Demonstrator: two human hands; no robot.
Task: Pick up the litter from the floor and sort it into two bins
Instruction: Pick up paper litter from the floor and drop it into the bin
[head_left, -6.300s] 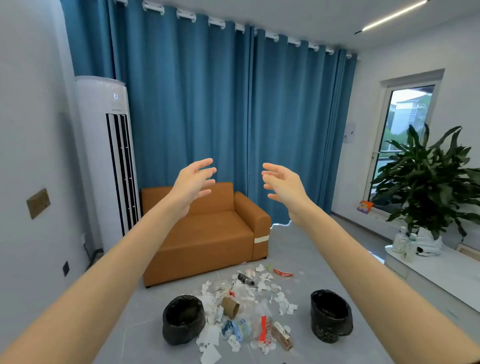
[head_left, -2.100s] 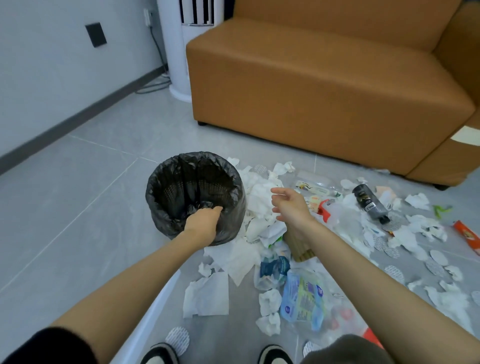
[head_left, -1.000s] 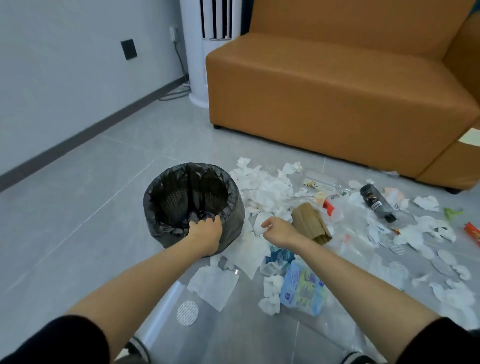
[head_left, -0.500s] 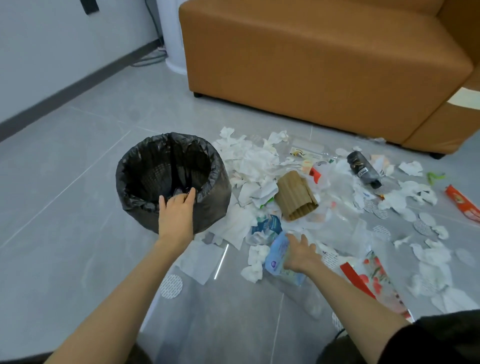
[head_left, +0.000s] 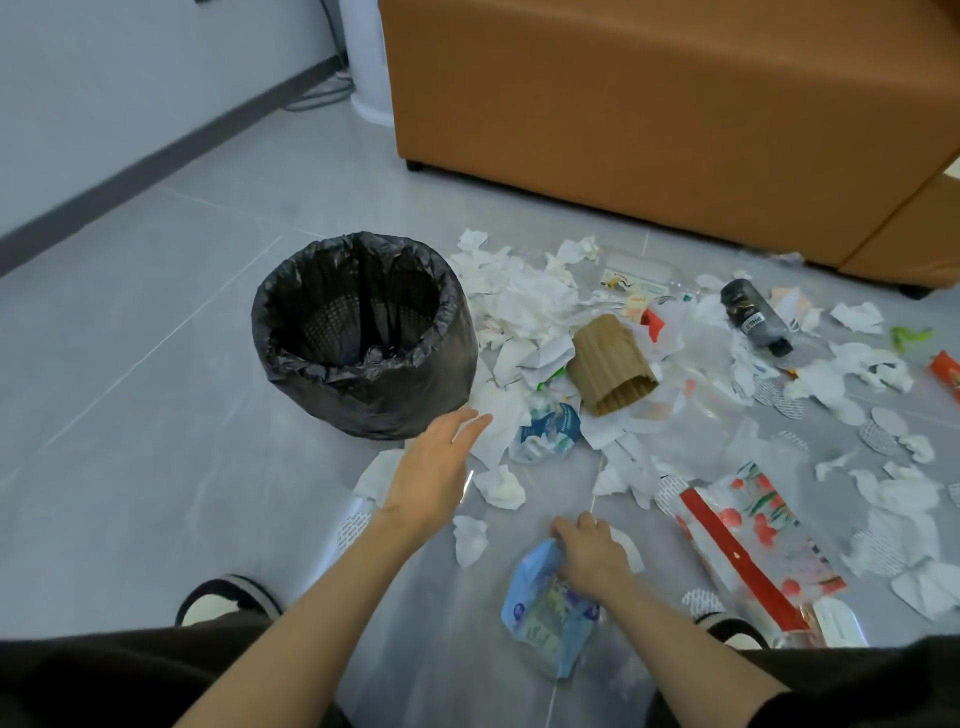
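A bin lined with a black bag (head_left: 363, 332) stands on the grey floor, left of a spread of litter. My left hand (head_left: 434, 467) hovers flat with straight fingers just in front of the bin, apart from it. Lower down, my right hand (head_left: 589, 553) grips the top of a blue plastic wrapper (head_left: 545, 618), which hangs crumpled towards me. A brown corrugated cardboard roll (head_left: 610, 364) lies amid white tissue scraps (head_left: 524, 306). A dark bottle (head_left: 756, 317) lies on its side further right. The second bin is out of view.
An orange sofa (head_left: 649, 104) fills the back. A red-and-white flowered wrapper (head_left: 748, 545) lies at the right, near my right shoe (head_left: 732, 629). My left shoe (head_left: 226, 603) is at the lower left. Bare grey floor (head_left: 130, 415) stretches left of the bin.
My left hand has let go of the bin's rim and dropped in front of it. My right hand has pulled the blue wrapper out of the litter towards me.
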